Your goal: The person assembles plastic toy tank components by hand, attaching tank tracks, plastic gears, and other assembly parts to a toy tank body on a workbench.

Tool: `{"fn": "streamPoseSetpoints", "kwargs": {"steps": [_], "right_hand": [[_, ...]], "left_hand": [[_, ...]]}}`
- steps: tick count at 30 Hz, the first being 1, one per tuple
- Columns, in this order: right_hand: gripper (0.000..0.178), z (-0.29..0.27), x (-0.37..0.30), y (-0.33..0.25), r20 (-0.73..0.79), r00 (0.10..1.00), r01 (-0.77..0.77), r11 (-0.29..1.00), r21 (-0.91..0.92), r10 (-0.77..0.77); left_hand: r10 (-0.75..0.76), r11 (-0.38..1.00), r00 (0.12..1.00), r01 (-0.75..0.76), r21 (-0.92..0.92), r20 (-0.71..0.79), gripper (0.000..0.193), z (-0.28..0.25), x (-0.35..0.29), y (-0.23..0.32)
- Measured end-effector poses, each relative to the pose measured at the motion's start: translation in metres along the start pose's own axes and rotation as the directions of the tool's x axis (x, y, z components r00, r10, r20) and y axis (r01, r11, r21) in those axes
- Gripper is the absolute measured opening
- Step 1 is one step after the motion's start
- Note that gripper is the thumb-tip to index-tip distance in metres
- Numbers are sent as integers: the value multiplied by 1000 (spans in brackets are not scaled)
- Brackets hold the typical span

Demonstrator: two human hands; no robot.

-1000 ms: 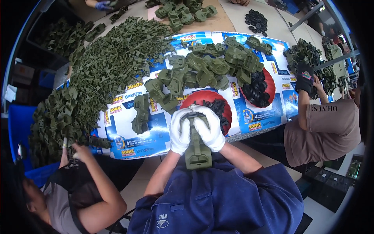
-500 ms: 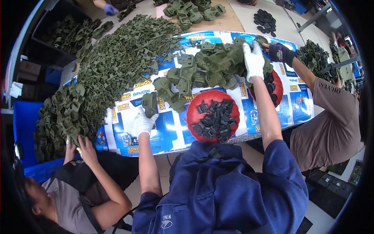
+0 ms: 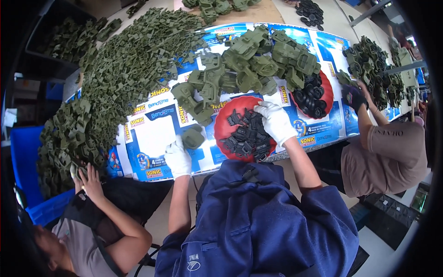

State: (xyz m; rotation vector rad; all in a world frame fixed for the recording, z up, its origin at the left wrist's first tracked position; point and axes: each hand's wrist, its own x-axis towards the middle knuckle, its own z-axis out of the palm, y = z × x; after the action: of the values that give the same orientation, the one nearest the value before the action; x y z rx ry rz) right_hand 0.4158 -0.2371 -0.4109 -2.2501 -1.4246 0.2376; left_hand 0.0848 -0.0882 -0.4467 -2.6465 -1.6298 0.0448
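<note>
My left hand [image 3: 178, 158], in a white glove, holds a dark green plastic toy vehicle body [image 3: 193, 137] low over the printed sheet. At the right side of a red scalloped bowl [image 3: 222, 115], my white-gloved right hand [image 3: 276, 122] has its fingers drawn together at the small black plastic parts [image 3: 249, 138] inside. Whether a part is between those fingertips is hidden. A heap of green toy vehicle bodies [image 3: 251, 60] lies beyond the bowl.
A large pile of small green parts [image 3: 138, 64] covers the table's left. Another red bowl [image 3: 326, 92] holds black wheels [image 3: 311, 94]. A co-worker sits at left with hands [image 3: 87, 180] on green pieces; another at right has a dark-gloved hand [image 3: 353, 96]. A blue bin [image 3: 27, 161] stands far left.
My right hand has come from the heap of green bodies down to the bowl of black parts. My left hand has shifted slightly right with its green body. The right co-worker's gloved hand has moved away rightward.
</note>
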Motion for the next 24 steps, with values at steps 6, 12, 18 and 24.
{"fn": "streamPoseSetpoints", "kwargs": {"steps": [6, 12, 18, 24], "right_hand": [[33, 5, 13, -5, 231, 933, 284, 959, 7, -278], [17, 9, 24, 11, 236, 965, 62, 974, 220, -115], [24, 4, 29, 6, 251, 968, -19, 980, 197, -31], [38, -2, 28, -6, 316, 907, 300, 954, -23, -277]], "left_hand": [[438, 899, 899, -438, 1, 2, 49, -23, 11, -11], [-530, 596, 790, 605, -528, 307, 92, -33, 25, 14], [-266, 138, 871, 458, -878, 413, 119, 43, 24, 10], [-361, 253, 873, 429, -867, 326, 120, 29, 37, 41]]}}
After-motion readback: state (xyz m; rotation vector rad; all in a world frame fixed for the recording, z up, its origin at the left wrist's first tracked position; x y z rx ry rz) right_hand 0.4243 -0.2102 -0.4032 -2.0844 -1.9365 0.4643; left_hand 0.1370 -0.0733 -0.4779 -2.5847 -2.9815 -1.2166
